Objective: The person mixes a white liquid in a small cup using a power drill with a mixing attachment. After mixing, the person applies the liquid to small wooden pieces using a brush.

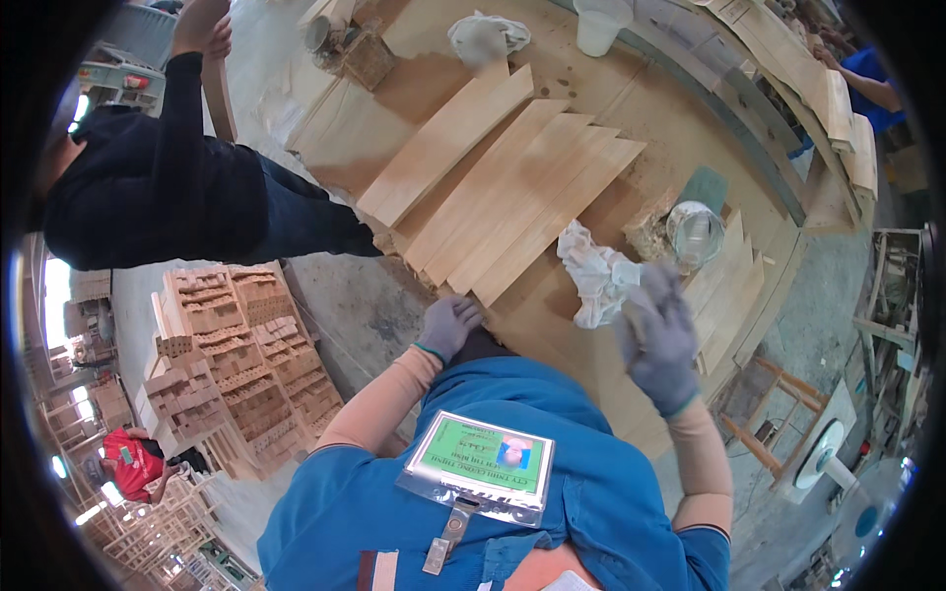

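My left hand [451, 327], in a grey glove, rests at the table's near edge beside the near ends of several pale wooden boards [522, 197]. Its fingers are loosely bent, and I see nothing held in them. Smeared a little by motion, my gloved right hand [658, 340] hovers with fingers apart and nothing visible in it. Just left of that hand lies a crumpled white cloth [596, 276]. The boards lie side by side in a slanting row, with one wider board [448, 143] on their left.
Right of the cloth stand a clear round container [695, 236] and more boards [729, 286]. Another white cloth [488, 39] and a white bucket [601, 25] sit at the far side. A person in black [158, 187] stands at left, near stacked wooden pieces [246, 364].
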Tool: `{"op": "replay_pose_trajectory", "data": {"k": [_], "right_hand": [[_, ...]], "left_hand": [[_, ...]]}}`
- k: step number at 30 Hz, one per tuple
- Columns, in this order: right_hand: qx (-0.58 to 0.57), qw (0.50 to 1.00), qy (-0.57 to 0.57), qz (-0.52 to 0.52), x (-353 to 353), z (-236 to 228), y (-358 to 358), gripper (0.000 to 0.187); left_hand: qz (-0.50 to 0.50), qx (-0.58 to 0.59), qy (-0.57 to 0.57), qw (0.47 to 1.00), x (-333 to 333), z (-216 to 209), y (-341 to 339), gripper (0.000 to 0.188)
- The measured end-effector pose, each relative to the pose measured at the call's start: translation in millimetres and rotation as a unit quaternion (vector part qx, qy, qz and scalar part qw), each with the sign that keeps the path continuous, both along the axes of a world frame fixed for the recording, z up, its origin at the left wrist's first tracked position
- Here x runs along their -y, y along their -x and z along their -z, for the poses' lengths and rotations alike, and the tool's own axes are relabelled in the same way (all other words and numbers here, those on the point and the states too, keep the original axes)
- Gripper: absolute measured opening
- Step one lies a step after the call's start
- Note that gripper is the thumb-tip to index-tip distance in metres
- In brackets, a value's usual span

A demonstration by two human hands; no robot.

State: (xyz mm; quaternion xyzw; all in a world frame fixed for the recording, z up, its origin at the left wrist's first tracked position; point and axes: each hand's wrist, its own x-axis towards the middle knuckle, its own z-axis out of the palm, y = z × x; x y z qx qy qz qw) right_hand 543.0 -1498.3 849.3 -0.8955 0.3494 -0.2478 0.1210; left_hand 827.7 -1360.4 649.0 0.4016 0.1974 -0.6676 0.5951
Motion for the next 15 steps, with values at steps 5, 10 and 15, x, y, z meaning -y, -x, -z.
{"op": "replay_pose_trajectory", "data": {"k": [5, 10, 15], "right_hand": [[0.001, 0.998, -0.063, 0.025, -33.3, 107.3, -55.7, 0.043], [-0.11, 0.983, -0.061, 0.135, -13.9, 181.9, -112.3, 0.067], [-0.207, 0.904, -0.166, 0.334, 46.7, 221.8, -136.6, 0.087]], "left_hand": [[0.033, 0.148, -0.074, 0.986, 3.2, -3.0, 39.8, 0.01], [0.369, 0.101, 0.083, 0.92, 10.2, -37.4, 39.5, 0.023], [0.307, 0.159, 0.072, 0.936, -2.3, -49.9, -10.0, 0.029]]}}
